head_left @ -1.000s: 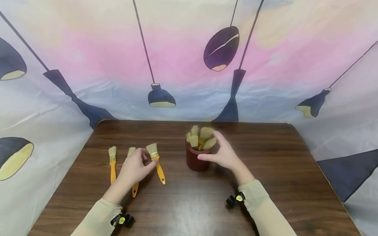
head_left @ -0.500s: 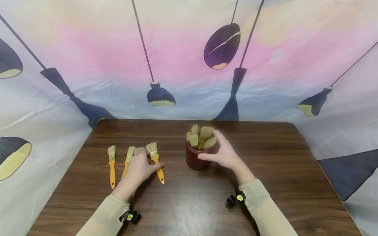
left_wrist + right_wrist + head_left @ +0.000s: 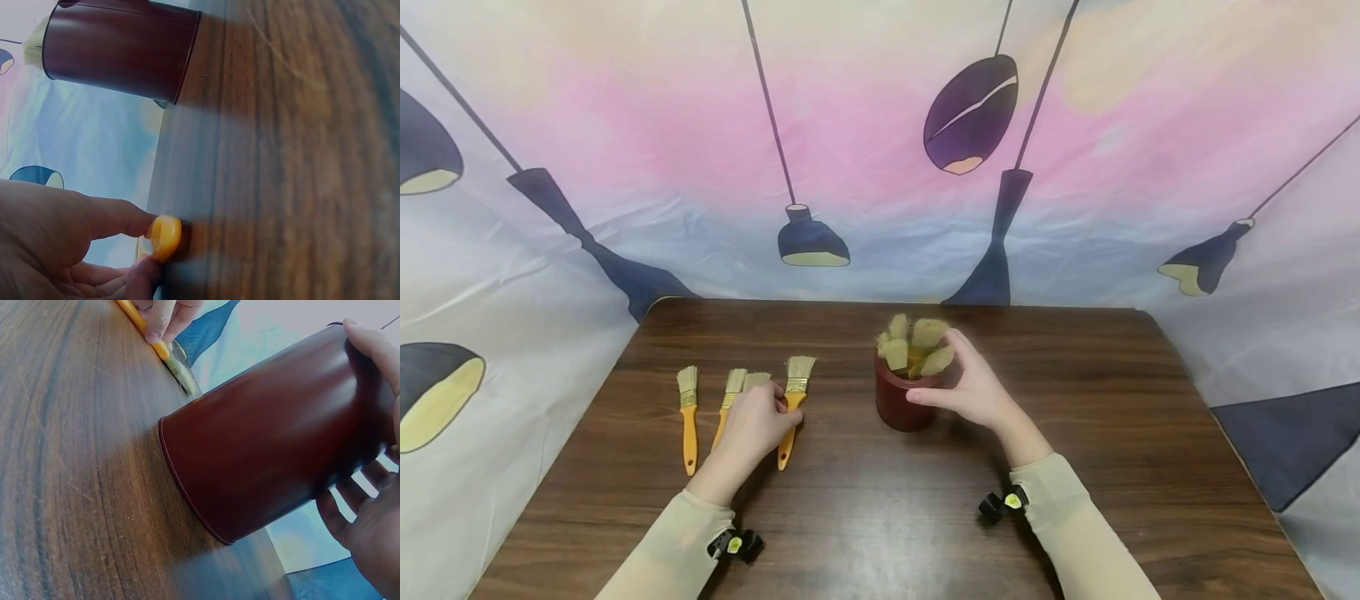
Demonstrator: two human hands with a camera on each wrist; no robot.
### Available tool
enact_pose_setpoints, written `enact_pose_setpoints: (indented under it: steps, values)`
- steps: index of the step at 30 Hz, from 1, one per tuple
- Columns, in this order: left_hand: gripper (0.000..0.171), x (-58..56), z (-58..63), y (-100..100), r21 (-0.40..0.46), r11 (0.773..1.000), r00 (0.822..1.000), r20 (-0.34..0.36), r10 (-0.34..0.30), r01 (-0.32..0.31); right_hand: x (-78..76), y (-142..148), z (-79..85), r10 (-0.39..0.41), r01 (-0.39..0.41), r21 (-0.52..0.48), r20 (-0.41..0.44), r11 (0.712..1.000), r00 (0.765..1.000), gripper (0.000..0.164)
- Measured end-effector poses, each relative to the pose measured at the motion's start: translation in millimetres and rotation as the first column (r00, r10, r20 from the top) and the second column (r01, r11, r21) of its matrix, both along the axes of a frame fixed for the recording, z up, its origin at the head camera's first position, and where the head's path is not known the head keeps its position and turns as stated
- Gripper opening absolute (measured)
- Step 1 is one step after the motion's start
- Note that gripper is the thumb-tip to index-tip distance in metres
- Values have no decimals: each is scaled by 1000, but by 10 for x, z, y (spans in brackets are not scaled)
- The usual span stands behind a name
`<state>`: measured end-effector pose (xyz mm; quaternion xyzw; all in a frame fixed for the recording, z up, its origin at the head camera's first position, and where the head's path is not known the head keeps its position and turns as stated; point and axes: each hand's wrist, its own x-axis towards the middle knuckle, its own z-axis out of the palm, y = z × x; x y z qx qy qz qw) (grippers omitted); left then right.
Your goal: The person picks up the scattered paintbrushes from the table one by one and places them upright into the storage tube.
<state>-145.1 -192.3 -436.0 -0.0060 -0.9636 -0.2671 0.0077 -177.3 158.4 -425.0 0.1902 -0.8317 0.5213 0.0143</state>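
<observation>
My left hand (image 3: 752, 425) pinches the yellow handle of a paintbrush (image 3: 797, 377) between thumb and fingers, low over the table. In the left wrist view, the handle's rounded end (image 3: 167, 237) pokes out past the thumb. Around a dark red cylindrical cup (image 3: 901, 407), my right hand (image 3: 981, 392) holds the upper side, thumb in front near the rim and fingers behind. Several paintbrushes (image 3: 928, 333) stand in that cup, pale bristles up. The right wrist view has the cup wall (image 3: 262, 437) large, its base on the table.
Left of the held brush lie more yellow-handled paintbrushes: one at the far left (image 3: 688, 421), another (image 3: 735, 383) beside my left hand, and a third (image 3: 757, 380) mostly hidden by it. The brown wooden table (image 3: 880, 525) ends at a printed cloth backdrop (image 3: 865, 150).
My left hand has moved right and taken hold of the rightmost paintbrush. That brush has turned, its handle end now swung to the left. The right hand stays at the cup.
</observation>
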Motion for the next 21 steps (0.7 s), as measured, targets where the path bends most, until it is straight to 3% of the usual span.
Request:
enact_pose_setpoints:
  steps: [9, 13, 21]
  values:
    - [33, -4, -22, 15, 24, 999, 1000, -6, 28, -28, -2, 5, -12, -11, 10, 10, 19, 1000, 1000, 106]
    - [30, -19, -62, 14, 56, 998, 998, -61, 23, -20, -2, 3, -16, -9, 8, 10, 15, 1000, 1000, 106]
    - [32, -36, 56, 49, 146, 989, 993, -115, 17, 0, -4, 9, -9, -7, 7, 13, 11, 1000, 1000, 107]
